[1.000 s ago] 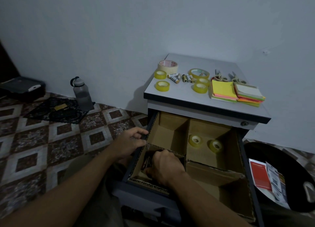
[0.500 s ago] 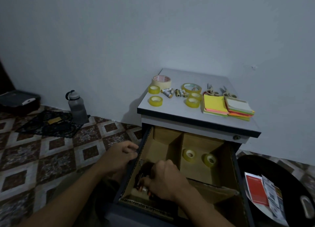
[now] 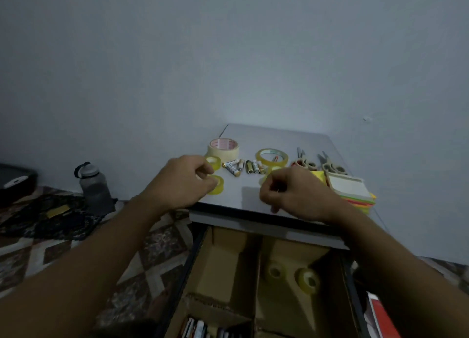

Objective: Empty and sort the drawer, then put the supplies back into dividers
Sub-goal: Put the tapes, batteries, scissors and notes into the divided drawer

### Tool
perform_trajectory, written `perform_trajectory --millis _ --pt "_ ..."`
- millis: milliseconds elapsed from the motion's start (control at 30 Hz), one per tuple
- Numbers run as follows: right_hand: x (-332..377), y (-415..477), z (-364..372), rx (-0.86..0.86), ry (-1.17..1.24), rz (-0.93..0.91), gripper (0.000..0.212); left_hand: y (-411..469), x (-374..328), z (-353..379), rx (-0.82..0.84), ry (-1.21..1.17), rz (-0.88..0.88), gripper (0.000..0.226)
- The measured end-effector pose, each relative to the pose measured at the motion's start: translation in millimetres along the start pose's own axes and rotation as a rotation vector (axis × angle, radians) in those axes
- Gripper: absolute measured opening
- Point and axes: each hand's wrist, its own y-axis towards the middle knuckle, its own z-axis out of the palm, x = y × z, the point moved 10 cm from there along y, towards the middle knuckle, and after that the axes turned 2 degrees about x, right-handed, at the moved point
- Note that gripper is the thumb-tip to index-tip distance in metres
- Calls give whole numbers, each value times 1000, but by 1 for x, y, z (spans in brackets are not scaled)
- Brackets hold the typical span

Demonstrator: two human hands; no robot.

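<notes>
Left hand (image 3: 181, 183) curled on small yellow tape roll (image 3: 215, 184), right hand (image 3: 291, 193) loosely curled, grip unclear

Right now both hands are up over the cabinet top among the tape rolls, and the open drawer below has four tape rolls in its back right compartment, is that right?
Not quite. The head view shows only two tape rolls in the back right compartment of the drawer, not four. The rest holds: the left hand and right hand are both up over the cabinet top.

tape rolls (image 3: 291, 276) in drawer (image 3: 229, 261), batteries (image 3: 241, 166) on cabinet top (image 3: 279, 140)
</notes>
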Motion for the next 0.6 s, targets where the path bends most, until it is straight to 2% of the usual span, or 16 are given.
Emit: perform_trajectory --millis 100,167,300,467,600 --pt "-22 36 -31 -86 -78 21 6 37 -11 12 37 98 25 24" --pt "-36 58 -39 -91 -149 44 16 57 -14 24 76 151 27 30" --pt "-48 97 -27 -7 -269 39 37 80 -15 45 118 289 14 50" --pt "-58 131 0 114 -346 20 61 88 -22 58 103 508 47 57" --pt "-66 142 10 164 -418 38 69 94 -20 63 95 538 66 57"
